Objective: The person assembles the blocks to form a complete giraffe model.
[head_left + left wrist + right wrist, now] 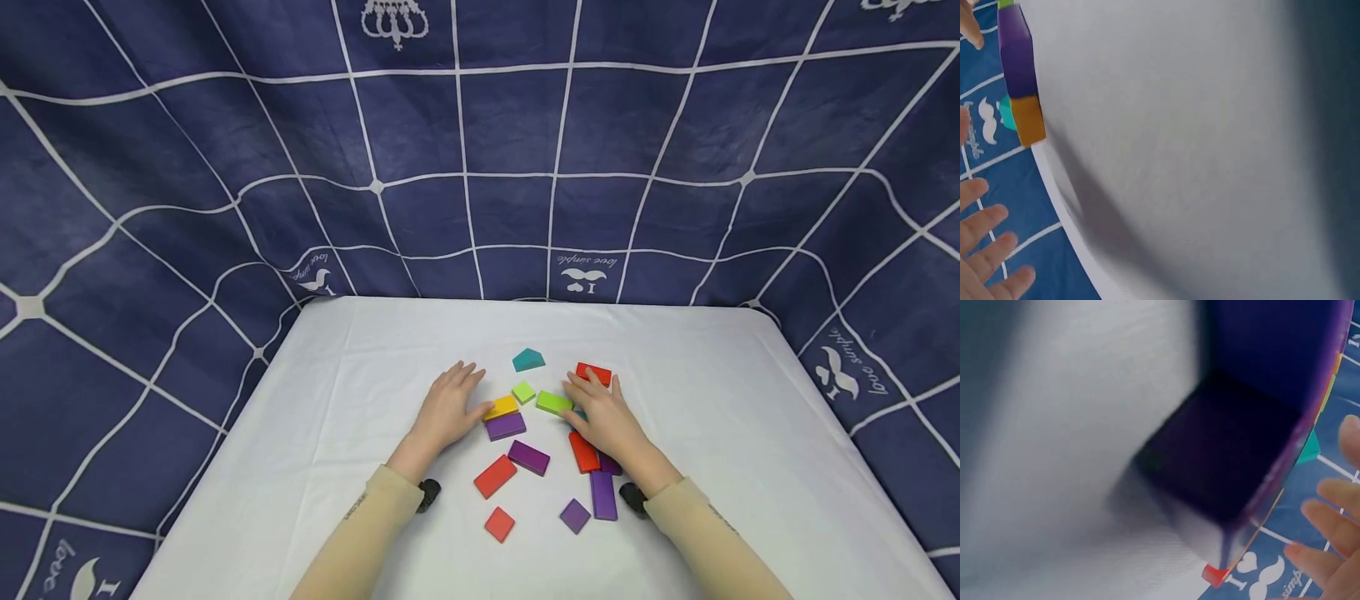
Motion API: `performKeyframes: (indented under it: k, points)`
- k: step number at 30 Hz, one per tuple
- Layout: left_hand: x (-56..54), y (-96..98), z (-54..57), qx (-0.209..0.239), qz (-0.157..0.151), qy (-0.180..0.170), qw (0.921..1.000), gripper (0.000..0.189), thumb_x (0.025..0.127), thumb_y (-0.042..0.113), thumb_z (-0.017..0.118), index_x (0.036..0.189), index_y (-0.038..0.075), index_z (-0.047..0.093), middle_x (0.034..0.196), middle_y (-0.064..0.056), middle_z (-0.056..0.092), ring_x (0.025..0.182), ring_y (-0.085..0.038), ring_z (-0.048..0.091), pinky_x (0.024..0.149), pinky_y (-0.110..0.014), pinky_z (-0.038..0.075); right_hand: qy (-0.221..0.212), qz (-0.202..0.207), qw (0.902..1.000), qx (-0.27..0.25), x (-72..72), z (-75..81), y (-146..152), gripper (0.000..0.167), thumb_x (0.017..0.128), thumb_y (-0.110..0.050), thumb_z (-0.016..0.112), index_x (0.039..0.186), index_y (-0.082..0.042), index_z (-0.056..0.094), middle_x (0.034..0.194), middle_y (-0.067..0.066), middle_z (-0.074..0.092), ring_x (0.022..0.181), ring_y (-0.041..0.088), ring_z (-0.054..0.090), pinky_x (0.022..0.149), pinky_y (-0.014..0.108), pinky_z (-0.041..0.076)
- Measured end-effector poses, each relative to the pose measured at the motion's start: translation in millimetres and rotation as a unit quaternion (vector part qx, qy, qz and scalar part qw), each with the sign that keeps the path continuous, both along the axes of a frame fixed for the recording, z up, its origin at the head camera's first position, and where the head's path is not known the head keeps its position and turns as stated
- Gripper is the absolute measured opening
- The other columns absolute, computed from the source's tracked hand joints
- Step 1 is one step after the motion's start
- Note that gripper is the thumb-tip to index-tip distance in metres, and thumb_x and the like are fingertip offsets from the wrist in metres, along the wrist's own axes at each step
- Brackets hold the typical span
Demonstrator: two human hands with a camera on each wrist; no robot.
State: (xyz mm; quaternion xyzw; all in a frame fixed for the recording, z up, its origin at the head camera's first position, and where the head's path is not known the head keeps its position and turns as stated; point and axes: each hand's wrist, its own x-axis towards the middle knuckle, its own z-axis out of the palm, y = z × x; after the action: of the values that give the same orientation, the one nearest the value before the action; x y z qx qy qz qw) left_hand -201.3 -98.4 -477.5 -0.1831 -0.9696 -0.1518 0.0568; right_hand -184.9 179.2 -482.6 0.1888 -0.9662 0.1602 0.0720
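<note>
Lying just right of the left hand [447, 408], at its thumb tip, the flat yellow rectangular block [502, 407] slanted its long axis forward and rightward; the right hand [609, 417] was farther off. The left hand's fingers were extended and slightly parted, gripping nothing. The right hand's fingers spread loosely near the flat red rectangular block [597, 368] ahead; whether they touched it, I couldn't quite tell.
</note>
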Motion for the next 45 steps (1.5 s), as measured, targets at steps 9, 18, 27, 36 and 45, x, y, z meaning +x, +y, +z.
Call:
performKeyframes:
  k: [9, 18, 27, 36, 45]
  points:
    - [0.4, 7.3, -1.4, 0.023, -0.015, -0.045, 0.9986, 0.047, 0.088, 0.034, 0.074, 0.127, 0.009, 0.065, 0.126, -0.009, 0.064, 0.119, -0.028, 0.057, 0.103, -0.044, 0.048, -0.007, 0.024, 0.9997, 0.006, -4.2, 2.5, -10.0, 0.036, 0.085, -0.018, 0.077, 0.116, -0.001, 0.071, 0.115, 0.013, 0.072, 0.113, 0.031, 0.065, 0.103, 0.049, 0.049]
    - [-5.9, 17.1, -1.5, 0.034, -0.01, -0.107, 0.9936, 0.033, 0.088, 0.026, 0.074, 0.116, 0.009, 0.069, 0.105, -0.005, 0.065, 0.096, -0.02, 0.06, 0.093, -0.037, 0.053, -0.075, 0.0, 0.9972, 0.001, -14.1, 4.3, -18.0, 0.036, 0.085, -0.016, 0.078, 0.117, -0.001, 0.071, 0.107, 0.011, 0.072, 0.103, 0.026, 0.065, 0.094, 0.041, 0.055]
    - [-15.9, 21.1, -0.5, 0.052, -0.02, -0.175, 0.983, 0.027, 0.089, 0.02, 0.074, 0.113, 0.009, 0.072, 0.094, -0.001, 0.063, 0.085, -0.016, 0.054, 0.09, -0.033, 0.051, -0.12, -0.026, 0.9923, -0.018, -16.2, 5.9, -22.3, 0.037, 0.083, -0.014, 0.079, 0.116, -0.001, 0.071, 0.103, 0.01, 0.068, 0.094, 0.021, 0.063, 0.091, 0.039, 0.056]
    - [-9.6, 20.1, 4.5, 0.039, -0.072, -0.196, 0.9772, 0.026, 0.084, 0.02, 0.077, 0.108, 0.011, 0.072, 0.089, 0.003, 0.062, 0.081, -0.014, 0.053, 0.08, -0.029, 0.048, -0.125, -0.008, 0.9917, -0.029, -13.1, 4.2, -18.9, 0.033, 0.083, -0.014, 0.079, 0.112, -0.002, 0.073, 0.102, 0.008, 0.069, 0.093, 0.02, 0.062, 0.091, 0.04, 0.055]
    - [5.5, 25.8, 4.9, 0.013, -0.115, -0.196, 0.9737, 0.021, 0.083, 0.019, 0.078, 0.102, 0.016, 0.07, 0.089, 0.007, 0.061, 0.08, -0.01, 0.052, 0.08, -0.025, 0.049, -0.128, 0.015, 0.9908, -0.042, -5.4, 4.0, -16.4, 0.032, 0.082, -0.013, 0.079, 0.113, -0.004, 0.073, 0.103, 0.006, 0.069, 0.096, 0.02, 0.062, 0.093, 0.04, 0.054]
